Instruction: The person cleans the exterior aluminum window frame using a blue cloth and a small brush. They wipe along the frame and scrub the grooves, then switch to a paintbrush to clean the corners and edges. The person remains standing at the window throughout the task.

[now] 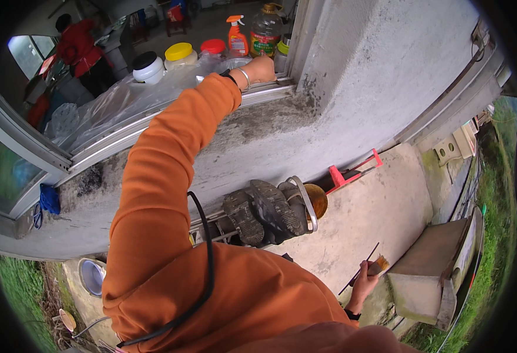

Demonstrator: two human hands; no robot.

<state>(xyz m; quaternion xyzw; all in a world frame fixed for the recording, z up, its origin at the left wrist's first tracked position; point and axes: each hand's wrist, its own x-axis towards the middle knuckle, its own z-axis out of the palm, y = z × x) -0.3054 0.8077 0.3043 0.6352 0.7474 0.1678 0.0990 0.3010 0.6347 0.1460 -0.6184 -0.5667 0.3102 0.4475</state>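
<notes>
My left hand (260, 69), with a silver bangle at the wrist, reaches to the right end of the aluminium window track (265, 92). Its fingers are curled down against the track, and their undersides are hidden. Low on the right, my right hand (363, 282) grips a flat brush with pale yellow bristles (382, 263) and a thin dark rod (372, 251). Just inside the window by my left hand stand an orange spray bottle (238, 42), a large oil bottle (265, 37) and a green-lidded jar (281, 53).
Lidded jars (181, 57) and plastic sheeting (108, 106) line the inner sill. A person in red (80, 48) is inside. Below the window, dark shoes (276, 212) rest on a rack beside a red frame (342, 176). A concrete trough (417, 291) stands right; a bucket (91, 277) lies left.
</notes>
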